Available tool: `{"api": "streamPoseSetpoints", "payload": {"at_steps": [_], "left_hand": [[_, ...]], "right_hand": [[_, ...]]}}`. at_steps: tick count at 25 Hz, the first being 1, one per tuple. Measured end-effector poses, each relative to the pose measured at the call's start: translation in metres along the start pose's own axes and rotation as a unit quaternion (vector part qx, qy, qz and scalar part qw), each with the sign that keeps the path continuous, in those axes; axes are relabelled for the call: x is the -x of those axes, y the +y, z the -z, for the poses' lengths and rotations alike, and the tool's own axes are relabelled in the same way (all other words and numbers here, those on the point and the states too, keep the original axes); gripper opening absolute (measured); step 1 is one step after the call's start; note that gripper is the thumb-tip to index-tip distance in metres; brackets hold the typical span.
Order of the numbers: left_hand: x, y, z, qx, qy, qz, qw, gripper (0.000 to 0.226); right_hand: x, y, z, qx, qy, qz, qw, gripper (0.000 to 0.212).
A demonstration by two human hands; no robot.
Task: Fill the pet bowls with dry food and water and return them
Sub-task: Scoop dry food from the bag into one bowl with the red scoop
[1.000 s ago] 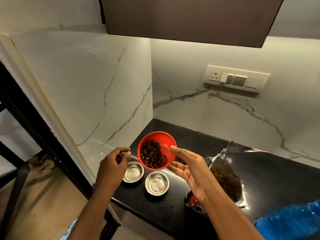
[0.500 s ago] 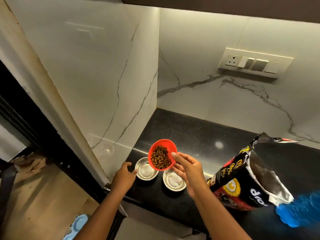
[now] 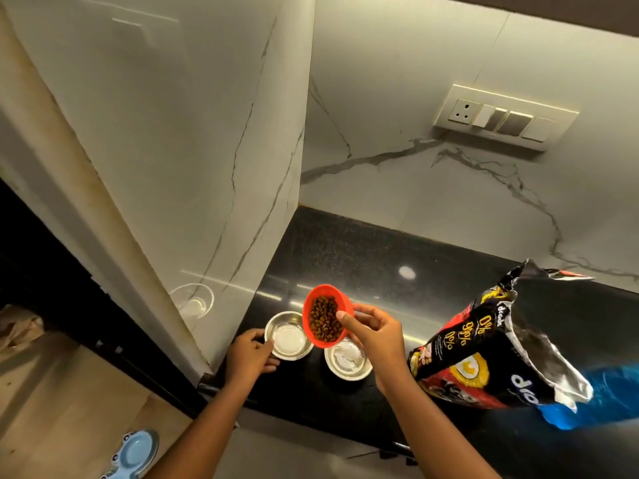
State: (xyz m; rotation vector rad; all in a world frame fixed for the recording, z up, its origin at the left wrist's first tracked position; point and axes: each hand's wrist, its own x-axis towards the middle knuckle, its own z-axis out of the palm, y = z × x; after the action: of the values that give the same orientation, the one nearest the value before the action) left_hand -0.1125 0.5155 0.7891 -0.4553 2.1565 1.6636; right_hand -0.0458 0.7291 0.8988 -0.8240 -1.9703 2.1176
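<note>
Two steel bowls [image 3: 289,337] on black counter [image 3: 363,257], left hand [image 3: 249,354] gripping one bowl's rim, right hand [image 3: 375,335] pinching one tilted red cup [image 3: 326,316] of kibble [image 3: 323,319], one open food bag [image 3: 491,344] beside.

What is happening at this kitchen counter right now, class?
A person is feeding a pet. The right hand holds a red cup of dry kibble, tilted over two steel bowls on the black counter. The left hand steadies the left bowl by its rim. Both bowls look free of kibble so far. An opened food bag stands to the right.
</note>
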Motion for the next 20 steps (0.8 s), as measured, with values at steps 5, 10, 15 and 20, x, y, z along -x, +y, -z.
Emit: {"api": "streamPoseSetpoints", "payload": {"at_steps": [5,10,15,20], "left_hand": [[0.009,0.011,0.006,0.029,-0.017,-0.034,0.999,0.022],[0.010,0.016,0.012,0.037,-0.019,-0.034,0.999,0.024],[0.016,0.013,0.018,0.023,-0.022,-0.038,0.999,0.023],[0.017,0.011,0.018,0.025,-0.025,-0.030,0.999,0.023]], "right_hand": [[0.000,-0.004,-0.021,0.140,-0.029,0.120,0.982,0.048],[0.003,0.005,-0.046,0.346,-0.103,0.292,0.886,0.061],[0.008,0.002,-0.049,0.392,-0.134,0.332,0.847,0.062],[0.007,0.002,-0.041,0.332,-0.100,0.319,0.882,0.061]]}}
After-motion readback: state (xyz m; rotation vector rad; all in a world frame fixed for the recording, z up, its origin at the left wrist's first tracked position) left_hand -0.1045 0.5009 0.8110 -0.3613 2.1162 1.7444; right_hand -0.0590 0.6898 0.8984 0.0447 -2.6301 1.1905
